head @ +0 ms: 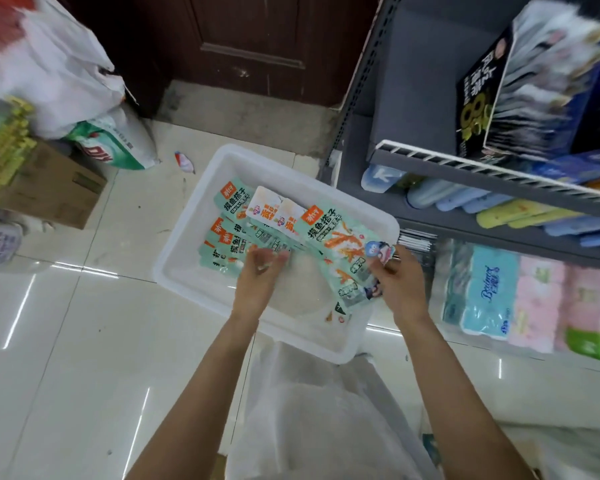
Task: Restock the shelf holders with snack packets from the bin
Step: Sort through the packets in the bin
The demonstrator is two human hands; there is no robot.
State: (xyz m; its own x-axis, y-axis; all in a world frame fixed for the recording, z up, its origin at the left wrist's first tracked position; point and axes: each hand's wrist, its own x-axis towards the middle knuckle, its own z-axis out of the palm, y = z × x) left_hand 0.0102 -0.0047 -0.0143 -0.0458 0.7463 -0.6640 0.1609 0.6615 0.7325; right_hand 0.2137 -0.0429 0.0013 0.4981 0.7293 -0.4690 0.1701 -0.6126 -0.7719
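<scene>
A white plastic bin [201,216] sits on the tiled floor in front of the shelf. Several mint-green snack packets [333,237] with orange labels lie fanned out inside it, along with two white packets [274,209]. My right hand [400,282] pinches the lower edge of a bunch of green packets at the bin's right side. My left hand [260,275] reaches into the bin with curled fingers on the packets at the left; blur hides whether it grips any. A black display box [478,98] of packets stands on the grey shelf [499,178] at the upper right.
Lower shelves hold blue and yellow packs [506,209] and tissue rolls [492,292]. A cardboard box [52,188], white bags [59,64] and a green-and-white sack [115,143] crowd the left floor. A dark wooden door [250,43] is behind the bin. A white bag [312,410] lies near my arms.
</scene>
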